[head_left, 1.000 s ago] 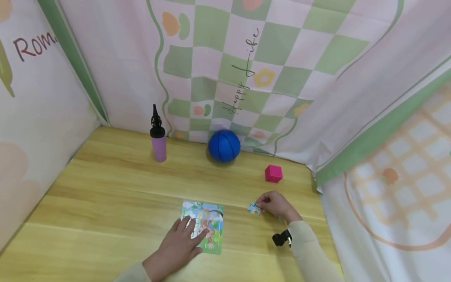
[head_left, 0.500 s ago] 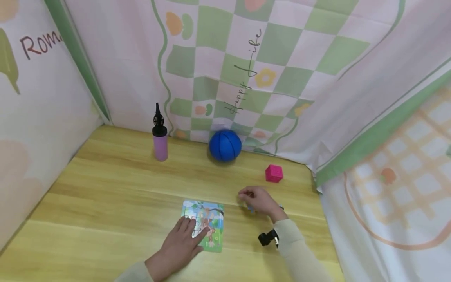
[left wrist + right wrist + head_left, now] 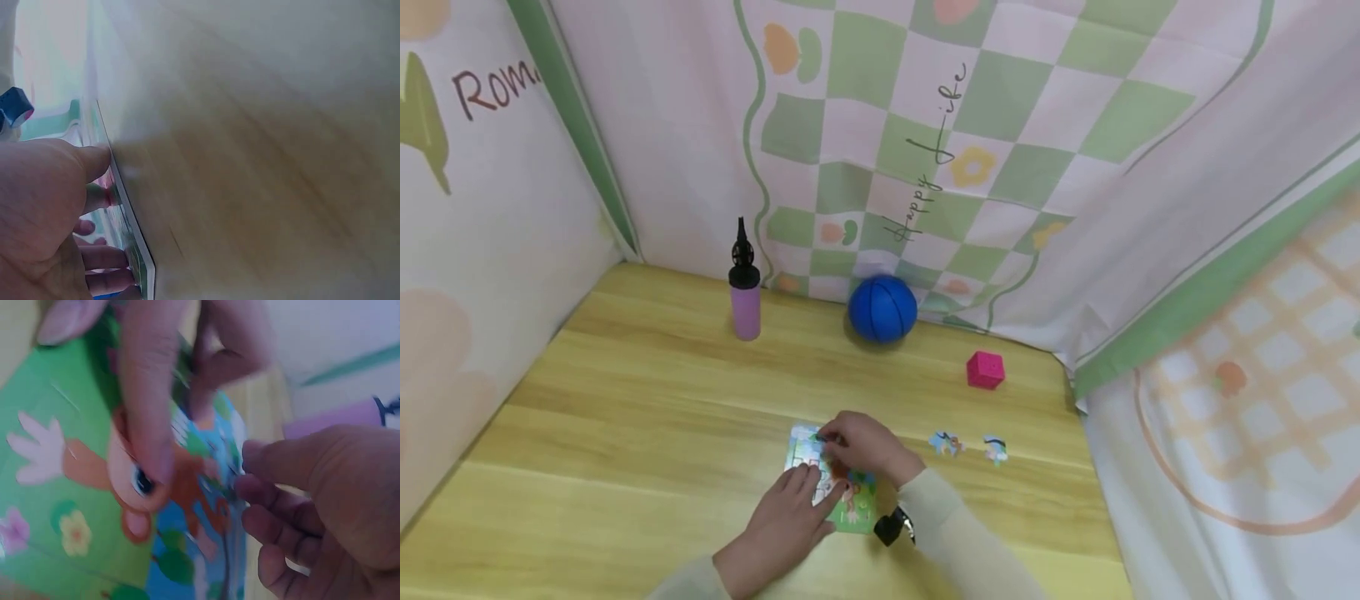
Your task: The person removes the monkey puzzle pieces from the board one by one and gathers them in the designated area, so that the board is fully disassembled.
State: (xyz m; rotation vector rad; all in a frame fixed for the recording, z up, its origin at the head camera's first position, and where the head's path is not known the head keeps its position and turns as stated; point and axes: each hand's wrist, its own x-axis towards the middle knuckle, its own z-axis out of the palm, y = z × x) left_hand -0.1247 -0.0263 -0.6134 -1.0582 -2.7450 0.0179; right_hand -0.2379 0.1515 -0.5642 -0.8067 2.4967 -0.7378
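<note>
A jigsaw puzzle with a monkey picture on a green and blue ground lies flat on the wooden table. My left hand rests on its lower left part, fingers extended over the picture; in the left wrist view the thumb lies along the board's edge. Over the upper part, my right hand pinches a small puzzle piece between thumb and fingertips, mostly hidden by the fingers. To the right of the board lie loose puzzle pieces and another piece.
Along the back of the table stand a purple hand pump with a black top and a blue ball. A pink cube sits behind the loose pieces. Printed curtains enclose the back and sides.
My right hand has moved left from the loose pieces to the top of the puzzle, uncovering the pieces on the right. My left hand has stayed on the puzzle.
</note>
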